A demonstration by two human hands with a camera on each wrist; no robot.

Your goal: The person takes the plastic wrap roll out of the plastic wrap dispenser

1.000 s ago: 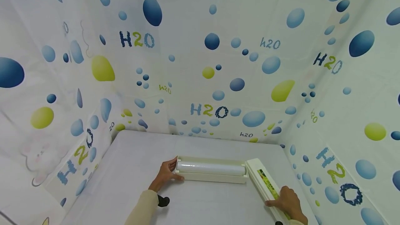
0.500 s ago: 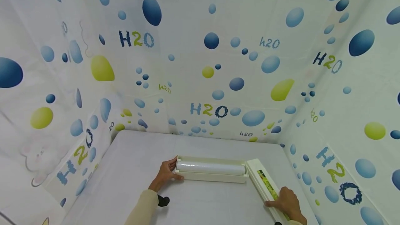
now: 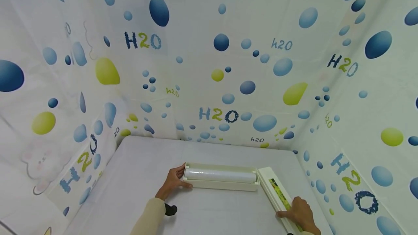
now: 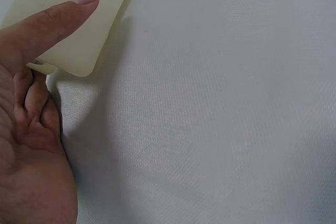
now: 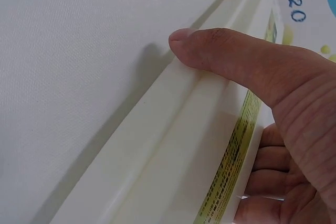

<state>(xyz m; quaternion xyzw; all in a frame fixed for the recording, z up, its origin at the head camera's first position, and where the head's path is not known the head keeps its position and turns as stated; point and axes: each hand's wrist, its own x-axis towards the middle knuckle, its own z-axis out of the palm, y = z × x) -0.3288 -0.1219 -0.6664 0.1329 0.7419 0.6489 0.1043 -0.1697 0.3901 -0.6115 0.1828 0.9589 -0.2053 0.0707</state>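
A long cream plastic wrap dispenser box (image 3: 222, 185) lies uncovered on the table, with a shiny roll of cling film (image 3: 220, 175) inside it. At the box's left end my left hand (image 3: 173, 181) grips it, thumb on the front wall and fingers behind. In the left wrist view the thumb (image 4: 58, 22) lies along the box's cream wall. Slanting down from the box's right end is a long cream lid (image 3: 272, 188) with a green and yellow label. My right hand (image 3: 300, 211) holds the lid near its lower end, thumb on one long side and fingers on the other.
A white cloth (image 3: 143, 166) covers the table. Around it hang white curtains (image 3: 196, 64) printed with blue and green drops and "H2O" lettering, close behind the table's back edge and along both sides. A black strap end (image 3: 171, 210) shows at the left wrist.
The right hand and the lid have shifted very slightly down, toward the near edge. The left hand and the box with the roll stay in place.
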